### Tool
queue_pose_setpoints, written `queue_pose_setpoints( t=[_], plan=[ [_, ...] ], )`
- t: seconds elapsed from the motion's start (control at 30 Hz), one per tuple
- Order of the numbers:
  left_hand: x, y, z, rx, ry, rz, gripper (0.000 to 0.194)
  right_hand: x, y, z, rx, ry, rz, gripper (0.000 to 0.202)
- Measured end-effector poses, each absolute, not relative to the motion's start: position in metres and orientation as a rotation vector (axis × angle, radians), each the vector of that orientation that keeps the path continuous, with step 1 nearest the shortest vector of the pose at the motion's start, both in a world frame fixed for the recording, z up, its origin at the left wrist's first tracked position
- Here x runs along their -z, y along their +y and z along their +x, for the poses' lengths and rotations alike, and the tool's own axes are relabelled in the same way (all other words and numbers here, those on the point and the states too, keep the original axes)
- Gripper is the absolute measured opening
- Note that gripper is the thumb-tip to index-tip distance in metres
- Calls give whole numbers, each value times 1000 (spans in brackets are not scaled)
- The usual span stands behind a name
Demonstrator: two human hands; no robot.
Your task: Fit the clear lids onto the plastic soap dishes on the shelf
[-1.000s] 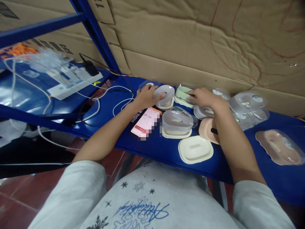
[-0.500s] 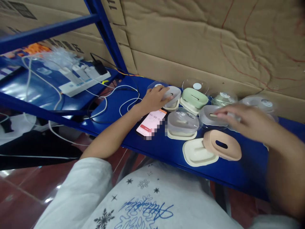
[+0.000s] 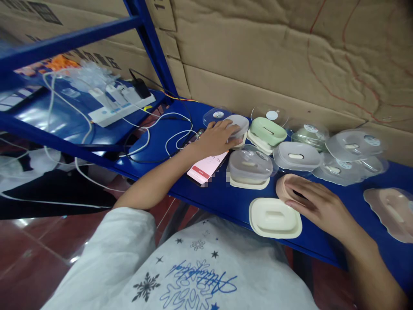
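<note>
My right hand grips a peach oval soap dish with a slot in it, fingers over the top and thumb on the near side. Much of that dish is hidden by the hand. Just in front of it lies a cream base with a raised middle, flat on the blue table. My left hand curls over the left side of a whitish soap dish that rests on a cream base. Beside that stands a green soap dish, partly on its own cream base.
A phone showing a timer lies under my left forearm. Several clear-lidded dishes stand at the back right, with a peach lidded one at far right. White cables and a power strip are on the left; cardboard stands behind.
My right hand has come down from the whitish dish near the middle onto the peach dish. The peach dish no longer overlaps the cream base. My left hand stays at its dish.
</note>
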State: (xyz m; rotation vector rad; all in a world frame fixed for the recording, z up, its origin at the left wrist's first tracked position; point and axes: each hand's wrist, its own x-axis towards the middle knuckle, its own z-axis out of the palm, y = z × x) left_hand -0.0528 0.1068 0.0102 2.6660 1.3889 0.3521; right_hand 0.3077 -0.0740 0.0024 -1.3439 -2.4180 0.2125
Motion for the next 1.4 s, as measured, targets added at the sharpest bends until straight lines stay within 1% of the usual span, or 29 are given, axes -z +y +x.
queue_pose_setpoints(
  t=[0.23,0.5,0.67,0.77,0.83,0.93,1.0,1.03,1.1,1.17,1.27,1.4],
  plan=[
    [-10,103,-51,-340,1349,2693,56,1,-78,305,-204,-2396,-1440,43],
    [-14,102,-52,-322,1381,2698,56,-11,-91,316,-160,-2460,-1523,44],
    [-15,110,-59,-395,1421,2682,57,-6,-113,341,16,-2391,-1688,57],
    [-12,114,-62,-455,1417,2677,57,-5,-124,333,79,-2327,-1689,67],
    [-9,116,-62,-460,1388,2692,55,-7,-130,315,39,-2361,-1627,71],
    [-10,115,-62,-436,1357,2716,53,-7,-137,281,-215,-2575,-1407,73],
    [-15,114,-62,-449,1362,2710,50,-5,-138,267,-359,-2678,-1282,71],
    [-19,113,-62,-470,1350,2699,46,-2,-137,264,-378,-2686,-1266,68],
    [-28,109,-63,-486,1214,2684,37,3,-133,265,-333,-2639,-1316,62],
    [-37,100,-63,-424,967,2678,33,8,-129,272,-254,-2587,-1396,58],
    [-44,84,-59,-314,724,2742,34,10,-124,279,-154,-2551,-1481,59],
    [-37,78,-54,-346,728,2894,39,-7,-110,283,-194,-2565,-1463,58]
  ],
)
